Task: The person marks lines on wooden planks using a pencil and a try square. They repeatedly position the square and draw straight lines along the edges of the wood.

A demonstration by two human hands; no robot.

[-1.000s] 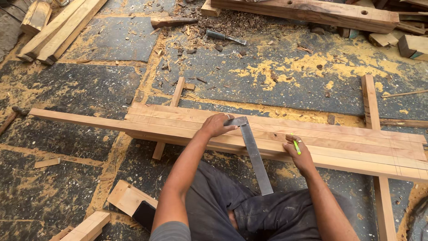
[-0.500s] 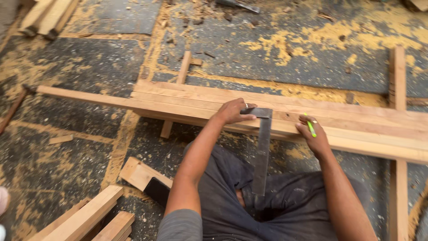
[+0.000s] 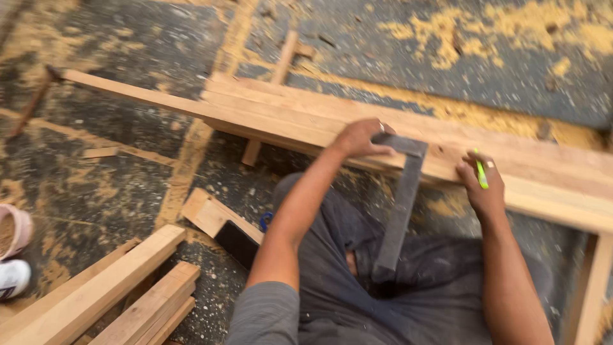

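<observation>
My left hand (image 3: 361, 137) grips the head of a metal try square (image 3: 401, 198) where it rests on a row of long wooden planks (image 3: 274, 115) lying side by side on the floor. The square's blade hangs down over the planks' near edge toward my lap. About a hand's width to the right, my right hand (image 3: 483, 187) holds a bright green pencil (image 3: 481, 172) and rests on the near edge of the same planks. The view is motion-blurred.
Short wooden battens (image 3: 267, 96) lie crosswise under the planks. Loose timber pieces (image 3: 108, 291) lie at the lower left, with a wood block and a dark flat object (image 3: 237, 241) beside my knee. Sawdust covers the dark floor (image 3: 115, 185). Another person's shoe (image 3: 13, 278) shows at the left edge.
The view has tipped down and shifted left, so planks and hands sit higher and further right in frame. The square's blade has swung from leaning right to leaning left. Both hands keep their grips.
</observation>
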